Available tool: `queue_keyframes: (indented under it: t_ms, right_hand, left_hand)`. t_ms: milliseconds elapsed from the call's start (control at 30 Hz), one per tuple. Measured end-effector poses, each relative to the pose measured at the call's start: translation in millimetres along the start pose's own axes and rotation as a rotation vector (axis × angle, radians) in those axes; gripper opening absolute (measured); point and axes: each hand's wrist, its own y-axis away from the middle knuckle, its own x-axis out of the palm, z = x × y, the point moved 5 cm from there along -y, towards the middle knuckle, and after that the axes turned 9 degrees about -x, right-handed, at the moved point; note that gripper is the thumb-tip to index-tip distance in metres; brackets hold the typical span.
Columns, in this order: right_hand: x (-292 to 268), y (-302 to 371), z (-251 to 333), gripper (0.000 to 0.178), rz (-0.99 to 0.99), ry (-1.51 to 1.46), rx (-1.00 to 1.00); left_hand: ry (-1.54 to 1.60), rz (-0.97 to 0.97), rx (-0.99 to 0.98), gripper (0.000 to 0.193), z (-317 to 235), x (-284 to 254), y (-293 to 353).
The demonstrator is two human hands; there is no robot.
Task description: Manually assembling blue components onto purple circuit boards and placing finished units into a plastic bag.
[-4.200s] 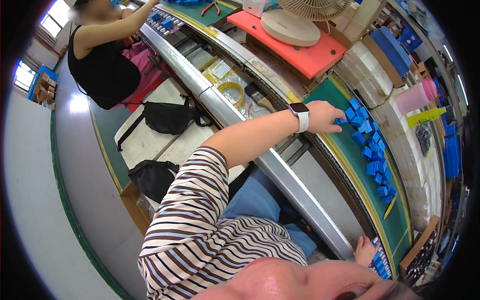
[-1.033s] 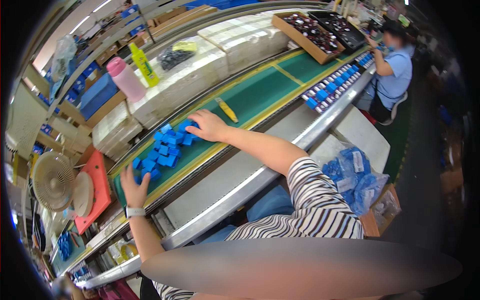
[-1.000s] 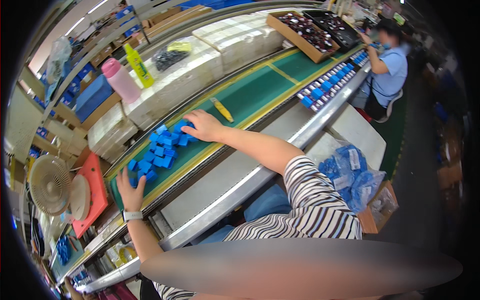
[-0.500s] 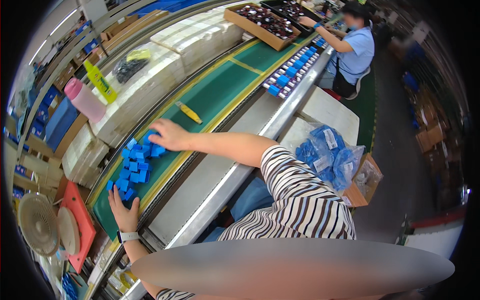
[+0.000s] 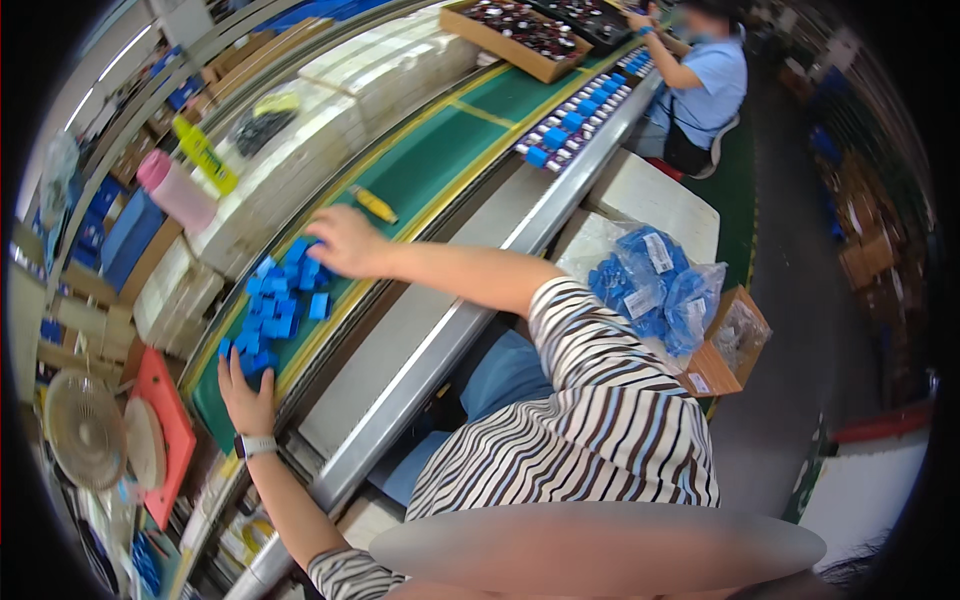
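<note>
A loose heap of small blue box-shaped pieces (image 5: 278,308) lies on the green conveyor belt (image 5: 400,165). At the heap's near left end, my left hand (image 5: 247,398) rests with its fingers stretched and spread against the lowest pieces. My right hand (image 5: 348,243) reaches over the belt to the heap's upper right end. Its fingers are bent but apart, with the tips beside the topmost blue pieces, and I see nothing gripped in them. One blue piece sits a little to the right of the heap. A yellow cutter knife (image 5: 375,204) lies beyond my right hand.
White foam blocks (image 5: 330,120) line the far side, bearing a pink bottle (image 5: 175,190) and a yellow-green bottle (image 5: 205,158). A metal rail (image 5: 440,340) runs nearer me. Bagged blue parts (image 5: 650,285) are at right. Farther up sits a co-worker (image 5: 700,90) by rows of parts.
The view has shifted slightly. Blue pieces near my right hand have moved, and one now lies apart at the heap's right. Both hands stay at the heap's ends. The co-worker's hands have risen.
</note>
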Motion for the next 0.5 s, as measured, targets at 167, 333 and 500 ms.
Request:
queue_keyframes:
  t_ms: [167,333,500]
  right_hand:
    - [-62,28,-44,0.025,0.064,0.375,-0.01]
    - [-57,39,-78,0.039,0.286,0.168,0.268]
    - [-40,31,-75,0.03,0.281,0.329,0.201]
  left_hand:
    - [-0.072,-0.128,0.04,0.063,-13,-18,3]
    - [0.021,-0.17,0.367,0.05,-97,-18,9]
    - [-0.042,-0.014,0.622,0.036,-185,40,9]
